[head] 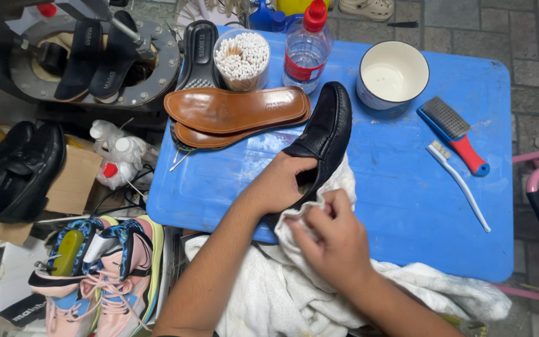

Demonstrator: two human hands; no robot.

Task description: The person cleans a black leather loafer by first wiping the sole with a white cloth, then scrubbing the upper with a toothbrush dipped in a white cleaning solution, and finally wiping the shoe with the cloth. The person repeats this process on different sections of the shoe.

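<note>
A black leather loafer [327,125] lies on the blue table [407,187], toe pointing away from me. My left hand [280,184] is pushed into the shoe's opening and grips it at the heel end. My right hand [332,240] is closed on a bunched part of a white towel [282,293], pressed against the shoe's near side. The towel drapes over the table's front edge onto my lap.
Two brown insoles [235,112], a jar of cotton swabs [242,59], a water bottle [305,47], a white bowl [393,78], a wire brush [456,134] and a toothbrush [460,184] lie on the table. Black loafers [17,171] and pink sneakers [104,274] sit left.
</note>
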